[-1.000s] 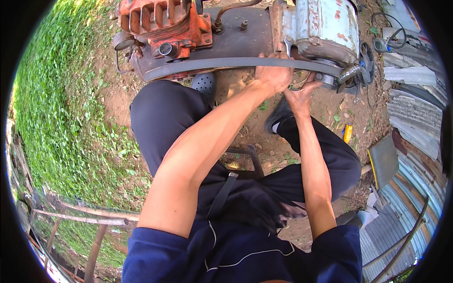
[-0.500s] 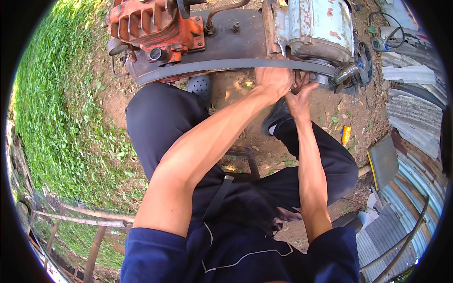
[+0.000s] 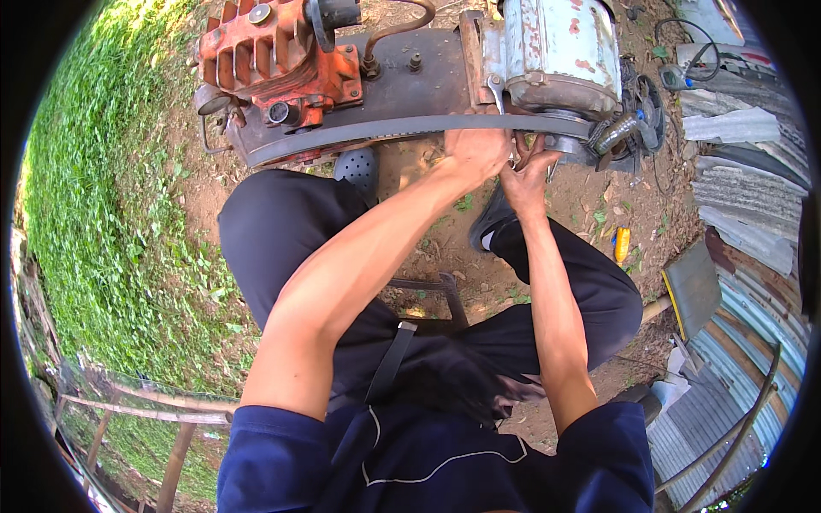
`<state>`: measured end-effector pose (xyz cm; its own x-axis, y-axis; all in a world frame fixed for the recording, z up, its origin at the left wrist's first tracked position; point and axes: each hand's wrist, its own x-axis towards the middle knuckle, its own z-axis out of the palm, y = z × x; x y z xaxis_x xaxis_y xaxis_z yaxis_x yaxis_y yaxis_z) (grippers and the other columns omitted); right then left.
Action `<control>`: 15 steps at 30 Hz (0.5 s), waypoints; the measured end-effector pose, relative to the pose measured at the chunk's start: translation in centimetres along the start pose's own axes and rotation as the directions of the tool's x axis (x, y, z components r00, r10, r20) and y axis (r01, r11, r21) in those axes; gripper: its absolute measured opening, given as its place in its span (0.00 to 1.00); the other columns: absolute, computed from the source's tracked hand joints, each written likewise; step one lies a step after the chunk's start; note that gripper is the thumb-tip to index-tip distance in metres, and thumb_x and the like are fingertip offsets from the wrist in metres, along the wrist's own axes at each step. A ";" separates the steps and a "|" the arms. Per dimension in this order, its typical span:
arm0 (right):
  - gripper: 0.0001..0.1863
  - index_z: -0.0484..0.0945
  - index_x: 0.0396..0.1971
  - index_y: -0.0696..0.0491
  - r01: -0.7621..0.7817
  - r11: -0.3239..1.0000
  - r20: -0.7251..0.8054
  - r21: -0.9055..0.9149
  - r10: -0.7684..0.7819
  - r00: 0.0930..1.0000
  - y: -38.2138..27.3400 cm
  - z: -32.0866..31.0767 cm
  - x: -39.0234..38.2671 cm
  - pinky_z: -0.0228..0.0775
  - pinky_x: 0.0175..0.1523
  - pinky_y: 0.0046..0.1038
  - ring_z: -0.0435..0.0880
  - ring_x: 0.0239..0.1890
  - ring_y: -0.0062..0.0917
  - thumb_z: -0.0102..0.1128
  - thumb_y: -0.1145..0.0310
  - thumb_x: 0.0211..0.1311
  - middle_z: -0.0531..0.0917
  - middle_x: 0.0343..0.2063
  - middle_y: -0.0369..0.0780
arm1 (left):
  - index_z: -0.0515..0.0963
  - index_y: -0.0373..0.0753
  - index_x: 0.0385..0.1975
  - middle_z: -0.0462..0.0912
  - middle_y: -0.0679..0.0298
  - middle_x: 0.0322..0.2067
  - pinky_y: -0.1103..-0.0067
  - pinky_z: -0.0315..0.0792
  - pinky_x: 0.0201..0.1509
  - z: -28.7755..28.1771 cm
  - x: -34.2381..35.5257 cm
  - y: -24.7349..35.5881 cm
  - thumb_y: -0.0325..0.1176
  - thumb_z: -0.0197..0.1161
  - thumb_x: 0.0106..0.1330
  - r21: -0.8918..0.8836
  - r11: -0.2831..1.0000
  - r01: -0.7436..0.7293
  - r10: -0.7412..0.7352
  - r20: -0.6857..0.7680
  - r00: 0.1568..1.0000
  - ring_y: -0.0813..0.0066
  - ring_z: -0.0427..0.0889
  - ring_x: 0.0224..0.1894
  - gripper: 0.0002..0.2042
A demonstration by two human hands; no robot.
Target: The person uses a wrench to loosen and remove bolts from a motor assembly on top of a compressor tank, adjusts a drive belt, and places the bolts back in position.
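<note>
2 bare hands work close together at the long black belt. The belt runs from the orange machine on the left to the pale blue motor on the right, and near the motor it meets a small metal wheel.

The left hand is curled up against the belt. The belt hides its fingertips, so I cannot tell what it grips. A wrench stands just beside it, with its top end poking up next to the motor and its lower part going behind the belt. Maybe the left hand has hold of the wrench, but I cannot be sure.

The right hand is just beside the left hand, under the belt. Its fingers are bent and reach up near the small wheel. I cannot tell if they pinch a small part or only touch.

The step in hand looks like careful work with the wrench and fingers, by the motor end of the belt. I think the next move calls for a steady left hand and small moves from the right hand. The gap is tight, so the fingers need care near the belt and wheel.
</note>
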<state>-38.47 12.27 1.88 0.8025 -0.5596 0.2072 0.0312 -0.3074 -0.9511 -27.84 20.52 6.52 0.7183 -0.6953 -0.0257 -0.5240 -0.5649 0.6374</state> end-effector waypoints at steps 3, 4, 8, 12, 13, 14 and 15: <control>0.51 0.32 0.62 0.57 -0.140 0.982 -0.110 -0.130 0.126 0.986 -1.5 1.0 -0.4 0.57 0.67 0.40 0.58 0.67 0.38 0.64 0.80 0.48 0.49 0.65 0.53 | 0.75 0.29 0.38 0.78 0.42 0.37 0.61 0.72 0.46 -1.3 0.1 -1.8 0.36 0.46 0.67 -0.025 0.999 -0.025 0.023 -0.089 0.996 0.49 0.79 0.42 0.15; 0.50 0.32 0.61 0.57 -0.250 0.959 -0.153 -0.137 0.229 0.961 -1.8 1.3 -0.6 0.60 0.65 0.40 0.61 0.65 0.39 0.63 0.81 0.49 0.50 0.65 0.53 | 0.75 0.29 0.39 0.77 0.42 0.38 0.63 0.71 0.47 -2.6 1.2 -2.2 0.36 0.47 0.68 -0.098 0.995 0.020 -0.033 -0.131 0.991 0.50 0.78 0.43 0.15; 0.23 0.63 0.52 0.64 -0.623 0.782 -0.148 0.008 0.617 0.773 -5.6 2.8 0.1 0.77 0.43 0.26 0.82 0.38 0.30 0.55 0.76 0.56 0.77 0.43 0.50 | 0.76 0.33 0.43 0.77 0.48 0.38 0.67 0.72 0.47 -3.0 4.0 -5.1 0.35 0.51 0.67 -0.343 0.938 -0.054 -0.086 -0.381 0.921 0.54 0.78 0.41 0.13; 0.15 0.77 0.37 0.60 -0.660 0.748 -0.015 -0.074 0.661 0.750 -6.6 3.0 0.5 0.67 0.22 0.18 0.77 0.17 0.17 0.52 0.63 0.65 0.79 0.18 0.37 | 0.78 0.39 0.45 0.75 0.52 0.43 0.70 0.72 0.48 -1.9 4.8 -5.4 0.33 0.52 0.67 -0.462 0.878 -0.122 -0.021 -0.292 0.956 0.58 0.79 0.41 0.12; 0.17 0.77 0.36 0.60 -0.667 0.735 0.040 -0.123 0.675 0.737 -6.7 2.9 0.7 0.65 0.20 0.17 0.76 0.16 0.16 0.52 0.59 0.67 0.78 0.17 0.36 | 0.79 0.40 0.45 0.75 0.53 0.44 0.70 0.72 0.48 -1.8 4.6 -5.3 0.33 0.52 0.67 -0.464 0.874 -0.142 0.018 -0.261 0.965 0.59 0.79 0.42 0.12; 0.21 0.76 0.33 0.57 -0.693 0.720 0.031 -0.019 0.693 0.720 -6.8 3.3 0.7 0.58 0.18 0.18 0.70 0.13 0.14 0.48 0.52 0.69 0.73 0.12 0.31 | 0.79 0.41 0.45 0.75 0.54 0.45 0.70 0.72 0.48 -1.7 4.5 -5.3 0.33 0.52 0.67 -0.466 0.870 -0.161 0.057 -0.229 0.972 0.59 0.79 0.43 0.12; 0.21 0.75 0.32 0.57 -0.688 0.725 0.043 0.023 0.687 0.725 -6.6 3.5 0.6 0.58 0.18 0.18 0.69 0.12 0.14 0.46 0.52 0.70 0.72 0.12 0.31 | 0.80 0.41 0.45 0.74 0.55 0.46 0.70 0.72 0.49 -1.7 4.5 -5.4 0.32 0.52 0.67 -0.437 0.881 -0.180 0.086 -0.226 0.970 0.59 0.79 0.44 0.12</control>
<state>-36.10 16.70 7.49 0.6292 -0.5836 -0.5133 -0.5163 0.1798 -0.8373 -21.00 21.19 4.29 0.7550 -0.6232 0.2038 -0.3911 -0.1786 0.9028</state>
